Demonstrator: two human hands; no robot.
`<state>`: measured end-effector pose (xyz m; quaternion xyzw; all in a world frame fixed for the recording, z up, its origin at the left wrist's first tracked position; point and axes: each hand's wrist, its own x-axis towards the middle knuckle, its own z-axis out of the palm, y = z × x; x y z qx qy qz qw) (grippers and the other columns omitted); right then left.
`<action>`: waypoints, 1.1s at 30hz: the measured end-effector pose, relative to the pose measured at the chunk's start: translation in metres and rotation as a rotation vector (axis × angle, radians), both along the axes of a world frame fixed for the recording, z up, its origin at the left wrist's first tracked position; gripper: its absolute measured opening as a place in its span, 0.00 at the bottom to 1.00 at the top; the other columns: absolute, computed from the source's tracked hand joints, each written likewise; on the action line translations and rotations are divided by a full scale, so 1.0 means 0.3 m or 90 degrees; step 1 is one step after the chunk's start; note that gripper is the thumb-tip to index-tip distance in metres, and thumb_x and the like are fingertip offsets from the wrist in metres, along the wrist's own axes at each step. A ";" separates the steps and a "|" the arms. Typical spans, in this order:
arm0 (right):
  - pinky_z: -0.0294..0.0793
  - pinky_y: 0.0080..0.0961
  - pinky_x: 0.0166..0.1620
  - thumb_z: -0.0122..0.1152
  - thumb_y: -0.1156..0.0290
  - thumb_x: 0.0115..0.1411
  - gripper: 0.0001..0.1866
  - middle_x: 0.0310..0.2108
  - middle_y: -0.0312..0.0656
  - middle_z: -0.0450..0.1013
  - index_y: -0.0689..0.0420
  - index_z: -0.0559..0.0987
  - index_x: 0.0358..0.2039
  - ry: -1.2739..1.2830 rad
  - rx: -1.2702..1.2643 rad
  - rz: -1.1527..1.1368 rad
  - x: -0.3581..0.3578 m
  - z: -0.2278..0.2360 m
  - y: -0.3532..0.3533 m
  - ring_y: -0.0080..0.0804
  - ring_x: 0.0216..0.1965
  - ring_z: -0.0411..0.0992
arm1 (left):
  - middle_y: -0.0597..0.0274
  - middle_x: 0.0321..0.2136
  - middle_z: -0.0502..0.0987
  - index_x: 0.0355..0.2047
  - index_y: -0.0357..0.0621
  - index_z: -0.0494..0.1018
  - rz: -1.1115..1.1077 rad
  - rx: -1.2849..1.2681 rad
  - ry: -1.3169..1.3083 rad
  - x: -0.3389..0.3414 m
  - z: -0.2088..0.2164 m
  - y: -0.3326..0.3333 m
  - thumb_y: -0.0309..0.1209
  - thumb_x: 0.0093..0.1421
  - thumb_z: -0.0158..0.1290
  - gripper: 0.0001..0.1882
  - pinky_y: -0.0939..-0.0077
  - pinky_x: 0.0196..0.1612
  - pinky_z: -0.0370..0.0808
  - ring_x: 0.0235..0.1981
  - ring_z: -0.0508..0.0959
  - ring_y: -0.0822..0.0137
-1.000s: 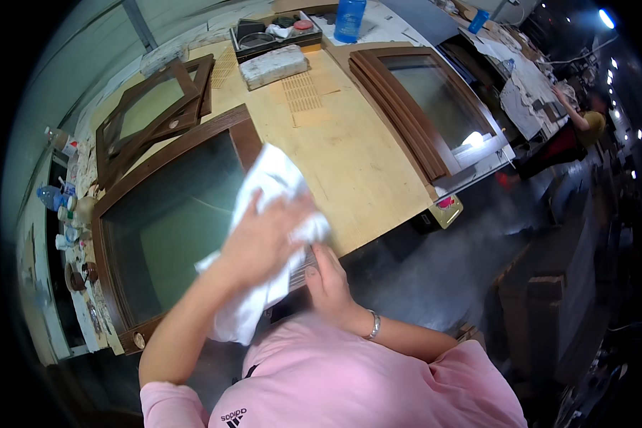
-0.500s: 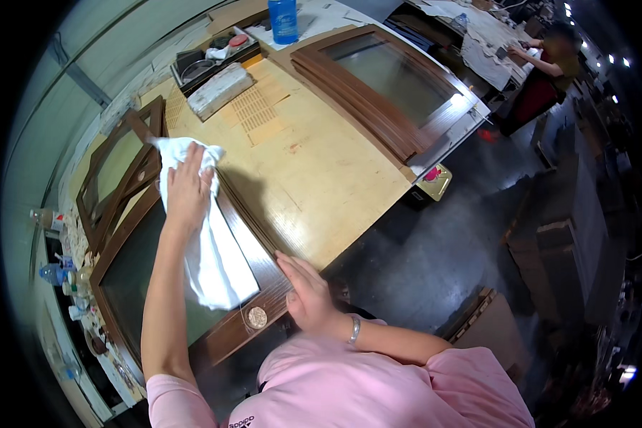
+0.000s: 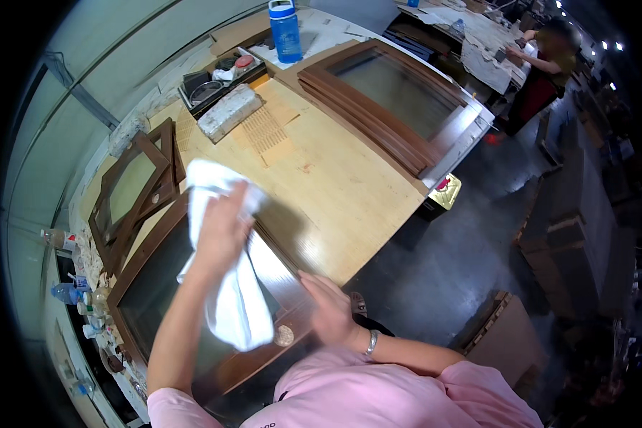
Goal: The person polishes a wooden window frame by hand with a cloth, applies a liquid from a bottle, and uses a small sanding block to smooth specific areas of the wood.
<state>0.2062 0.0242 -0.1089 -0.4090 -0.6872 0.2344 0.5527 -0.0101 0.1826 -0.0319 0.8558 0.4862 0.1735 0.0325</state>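
A brown wooden door panel with a glass pane [image 3: 242, 367] lies at the near left of the worktable. My left hand [image 3: 223, 232] is closed on a white cloth [image 3: 239, 314] over the panel's far part. The cloth bunches at the fingers, and its loose end hangs toward me across the glass and right rail. My right hand [image 3: 332, 310] lies on the panel's right edge, fingers stretched out, holding nothing. A round pale disc [image 3: 284, 335] sits on the frame's near right corner. Motion blurs the left fingers somewhat.
Glazed wooden panels [image 3: 424, 153] are stacked at the far right, and smaller frames [image 3: 110, 207] lie at the left. A whitish block [image 3: 230, 114], an open tool box [image 3: 200, 93] and a blue bottle [image 3: 286, 36] stand at the back. Another person [image 3: 542, 71] works at a far table.
My left hand has drawn the cloth a little nearer and right, its fingers now more curled round it. My right hand stays on the panel's edge. The whole view has shifted slightly.
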 end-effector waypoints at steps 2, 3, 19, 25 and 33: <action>0.73 0.44 0.57 0.45 0.68 0.64 0.24 0.55 0.63 0.71 0.74 0.71 0.55 -0.001 -0.003 -0.010 0.010 0.003 0.001 0.62 0.53 0.72 | 0.43 0.51 0.75 0.62 0.47 0.68 -0.009 0.050 -0.042 -0.060 -0.026 0.059 0.26 0.60 0.55 0.28 0.55 0.55 0.72 0.50 0.76 0.43; 0.72 0.44 0.57 0.44 0.67 0.65 0.25 0.56 0.62 0.71 0.73 0.71 0.56 -0.003 -0.008 0.002 0.011 0.018 -0.004 0.62 0.53 0.72 | 0.42 0.46 0.78 0.59 0.47 0.71 0.129 -0.003 -0.092 -0.138 -0.015 0.110 0.26 0.63 0.52 0.22 0.57 0.54 0.73 0.48 0.78 0.43; 0.75 0.45 0.52 0.38 0.60 0.70 0.28 0.49 0.65 0.74 0.77 0.72 0.51 -0.016 0.014 0.019 -0.005 0.054 0.011 0.62 0.48 0.76 | 0.47 0.51 0.78 0.62 0.41 0.68 0.440 -0.129 -0.441 -0.413 0.035 0.042 0.32 0.68 0.46 0.23 0.62 0.53 0.72 0.50 0.78 0.51; 0.74 0.45 0.53 0.40 0.62 0.66 0.27 0.48 0.65 0.74 0.76 0.73 0.52 -0.018 -0.001 0.047 0.008 0.086 0.009 0.62 0.48 0.75 | 0.56 0.67 0.64 0.65 0.46 0.63 0.184 -0.037 -0.005 -0.162 0.003 -0.010 0.38 0.66 0.49 0.28 0.50 0.69 0.54 0.68 0.60 0.51; 0.73 0.44 0.54 0.42 0.65 0.66 0.26 0.49 0.63 0.74 0.73 0.71 0.56 -0.028 -0.004 0.052 0.003 0.082 -0.010 0.62 0.48 0.75 | 0.40 0.50 0.78 0.59 0.37 0.72 0.758 -0.022 -0.192 -1.062 0.040 -0.569 0.21 0.65 0.43 0.22 0.60 0.54 0.73 0.49 0.79 0.48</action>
